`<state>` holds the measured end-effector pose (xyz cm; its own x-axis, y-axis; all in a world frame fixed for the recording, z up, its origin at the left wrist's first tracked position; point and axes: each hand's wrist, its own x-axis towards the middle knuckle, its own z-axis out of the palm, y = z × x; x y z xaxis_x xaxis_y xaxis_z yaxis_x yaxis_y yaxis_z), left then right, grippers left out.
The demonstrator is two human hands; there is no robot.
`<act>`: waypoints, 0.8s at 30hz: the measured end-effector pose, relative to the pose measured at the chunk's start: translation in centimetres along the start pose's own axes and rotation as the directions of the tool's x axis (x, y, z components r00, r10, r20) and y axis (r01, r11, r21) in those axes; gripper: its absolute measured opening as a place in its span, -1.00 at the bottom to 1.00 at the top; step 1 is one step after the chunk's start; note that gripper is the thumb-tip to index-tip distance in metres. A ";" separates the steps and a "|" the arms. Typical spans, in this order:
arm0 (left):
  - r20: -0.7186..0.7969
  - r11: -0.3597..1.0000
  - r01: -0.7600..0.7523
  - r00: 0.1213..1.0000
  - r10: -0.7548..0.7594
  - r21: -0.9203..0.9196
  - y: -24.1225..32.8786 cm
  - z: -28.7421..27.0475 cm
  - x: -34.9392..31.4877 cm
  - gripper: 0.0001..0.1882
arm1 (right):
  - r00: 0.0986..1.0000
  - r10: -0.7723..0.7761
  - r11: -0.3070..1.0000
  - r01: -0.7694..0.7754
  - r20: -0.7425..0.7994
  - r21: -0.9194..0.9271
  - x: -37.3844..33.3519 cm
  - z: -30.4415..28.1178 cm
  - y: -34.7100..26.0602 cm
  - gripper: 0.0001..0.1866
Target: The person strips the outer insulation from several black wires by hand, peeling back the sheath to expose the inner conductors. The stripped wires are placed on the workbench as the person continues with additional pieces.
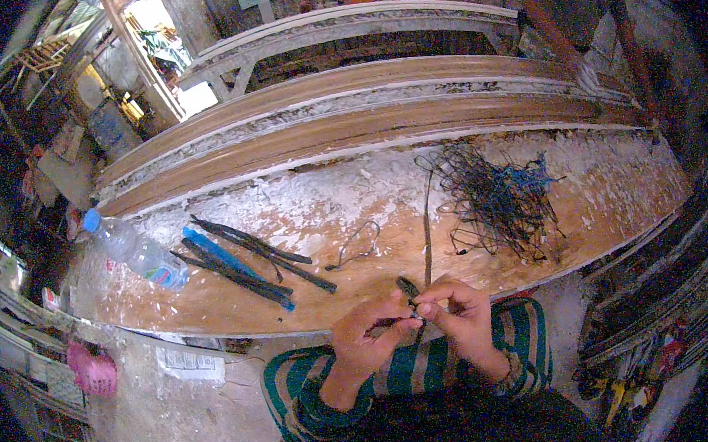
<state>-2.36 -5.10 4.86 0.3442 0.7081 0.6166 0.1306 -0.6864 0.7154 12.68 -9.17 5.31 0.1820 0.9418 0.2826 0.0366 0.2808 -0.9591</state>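
Observation:
At the near edge of the workbench, my left hand (367, 334) and my right hand (461, 316) are close together, both with pinched fingertips. Between them is a dark cord (427, 232), which runs away across the board toward a tangle of cords. A short dark end (407, 286) sticks up beside the left fingers, and something small and pale shows at the fingertips, too small to name. Left of the hands lie several black strips (269, 248) and a blue strip (225, 254). A thin looped cord (358, 244) rests between these strips and the long cord.
The tangled heap of black and blue cords (502, 197) lies at the right on the dusty wooden board (618, 192). A clear plastic bottle (136, 248) with a blue cap lies at the left. Long wooden ledges (363, 125) rise behind. A pink bag (93, 369) sits low on the left.

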 end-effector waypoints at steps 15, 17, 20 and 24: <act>0.046 0.994 -0.099 0.994 0.101 -0.045 0.1 0.1 0.3 -0.50 | 0.955 -0.215 0.889 0.278 0.205 -0.365 0.8 -1.8 -1.1 -0.84; 0.055 0.995 -0.095 0.994 0.095 -0.006 0.1 0.1 0.2 -0.51 | 0.944 -0.240 0.848 0.318 0.228 -0.423 0.8 -1.9 -1.1 -0.85; 0.006 0.987 -0.129 0.992 0.129 0.096 -0.1 0.3 0.2 -0.53 | 0.924 -0.287 0.762 0.380 0.252 -0.524 0.8 -1.6 -0.8 -0.86; -0.016 0.982 -0.070 0.997 0.074 0.174 -0.4 0.6 0.2 -0.59 | 0.924 -0.291 0.726 0.383 0.248 -0.572 0.7 -0.7 -0.3 -0.88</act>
<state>-1.76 -4.78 4.57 0.3383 0.6577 0.6731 0.2660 -0.7529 0.6020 13.44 -8.76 5.81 -0.0866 0.8342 0.5446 0.6580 0.4584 -0.5975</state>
